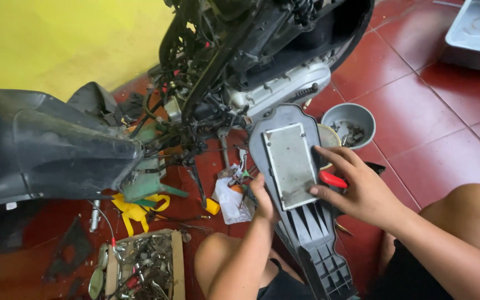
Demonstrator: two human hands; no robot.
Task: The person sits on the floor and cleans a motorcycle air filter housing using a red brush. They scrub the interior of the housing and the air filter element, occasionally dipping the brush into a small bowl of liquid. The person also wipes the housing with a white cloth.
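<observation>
1. On the red tiled floor (pixel 418 144), between the person's bare knees, a long grey plastic cover (pixel 301 211) stands tilted, its rounded top end toward the stripped scooter (pixel 240 61) and its ribbed lower end toward the person
2. A dusty rectangular filter panel (pixel 290 164) sits in the frame of the cover's upper half
3. The left hand (pixel 265 199) grips the cover's left edge, thumb on its face just beside the panel's lower left corner, fingers curled out of sight behind
4. The right hand (pixel 356 186) lies open across the cover's right edge, fingers spread, with the fingertips (pixel 316 149) touching the panel's right side and the thumb at its lower right corner
5. A red-handled tool (pixel 333 179) lies on the floor under the right hand's fingers; its working end is hidden
6. Just beyond the cover's top right stands a grey bowl (pixel 348 123) holding small metal parts
7. Left of the cover, a crumpled white rag (pixel 230 201) and loose tools lie on the tiles, with a yellow cloth (pixel 137 208) further left
8. A cardboard box (pixel 143 266) of mixed hardware sits at the lower left
9. A metal tray (pixel 479 33) lies at the upper right corner, well apart from both hands
</observation>
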